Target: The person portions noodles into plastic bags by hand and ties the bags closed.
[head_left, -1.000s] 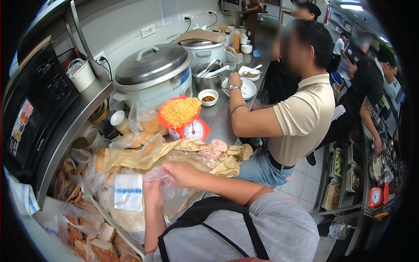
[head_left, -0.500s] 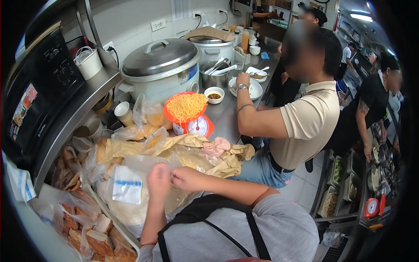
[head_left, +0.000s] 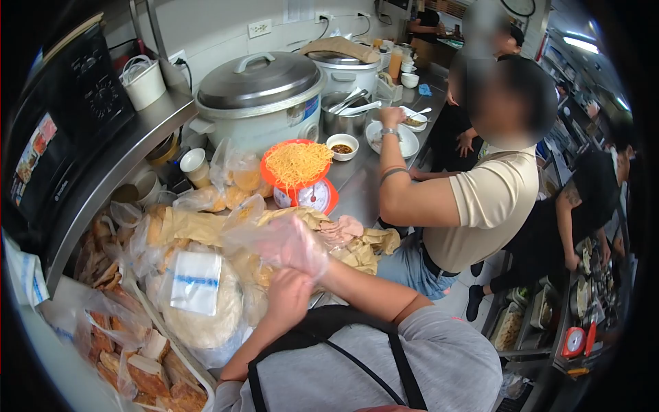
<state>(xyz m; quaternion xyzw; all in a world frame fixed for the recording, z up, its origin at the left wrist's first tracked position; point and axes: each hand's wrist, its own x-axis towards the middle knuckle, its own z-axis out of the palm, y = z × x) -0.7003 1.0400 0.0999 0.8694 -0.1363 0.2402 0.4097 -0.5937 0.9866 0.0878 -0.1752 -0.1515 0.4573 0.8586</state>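
Observation:
My right hand (head_left: 302, 250) is inside a thin clear plastic glove (head_left: 257, 237), its fingers stretched out to the left beneath the loose film. Just below the right wrist, my left hand (head_left: 285, 299) pinches the glove's cuff. Under both hands lie brown paper (head_left: 374, 247) and clear plastic bags. A white pack with a blue stripe (head_left: 195, 281) rests on a round, pale bagged item (head_left: 206, 312) to the left. Beyond my hands, yellow noodles (head_left: 298, 165) sit on the orange tray of a dial scale (head_left: 312, 196).
A large rice cooker (head_left: 257, 103) stands against the wall. A bowl of dark sauce (head_left: 342, 146) is beside the noodles. A person in a beige shirt (head_left: 491, 185) works over a white bowl (head_left: 405, 141) at right. Browned chunks in plastic (head_left: 147, 371) fill the lower left.
My right hand has gone into the plastic glove and moved up, while my left hand shifted to its wrist. The beige-shirted person's hand has risen slightly from the bowl.

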